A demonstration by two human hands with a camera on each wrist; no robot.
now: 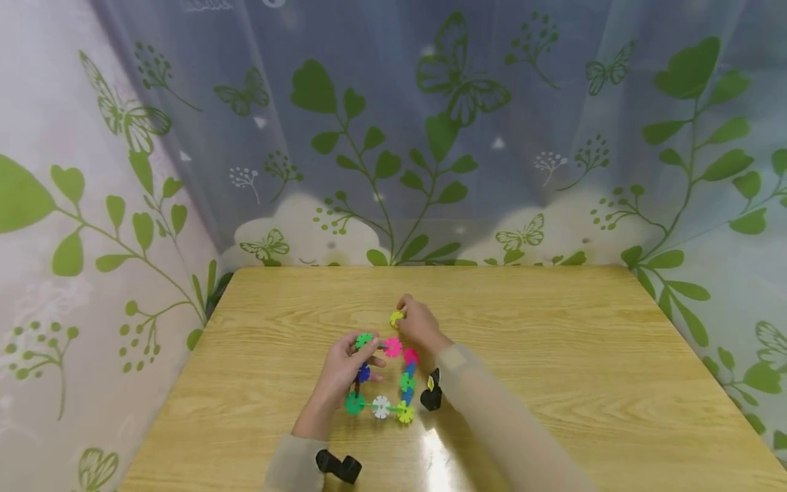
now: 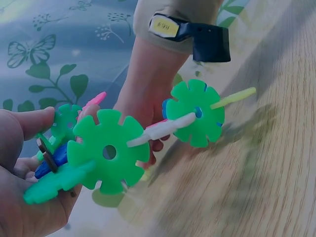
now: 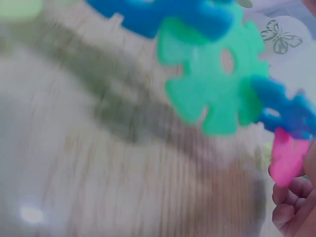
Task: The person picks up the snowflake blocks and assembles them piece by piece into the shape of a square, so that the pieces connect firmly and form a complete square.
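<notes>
In the head view, my left hand (image 1: 337,369) grips the left side of a square loop of linked plastic snowflake discs, thumb over a green disc (image 1: 365,340) at its upper corner. Blue, pink, white, yellow and more green discs make up the rest of the loop. My right hand (image 1: 421,326) pinches a yellow snowflake disc (image 1: 396,319) just beyond the loop's far side. Close by the right hand's fingers (image 3: 284,215), a pink disc (image 3: 288,155) joins a blue one in the right wrist view. The left wrist view has a large green disc (image 2: 108,152) in front of the left palm.
The loop is held over a wooden table (image 1: 529,321), and its shadow falls on the wood. Behind the table hangs a curtain (image 1: 393,137) printed with leaves and butterflies. Black wrist cameras (image 1: 432,391) sit on both sleeves near the loop.
</notes>
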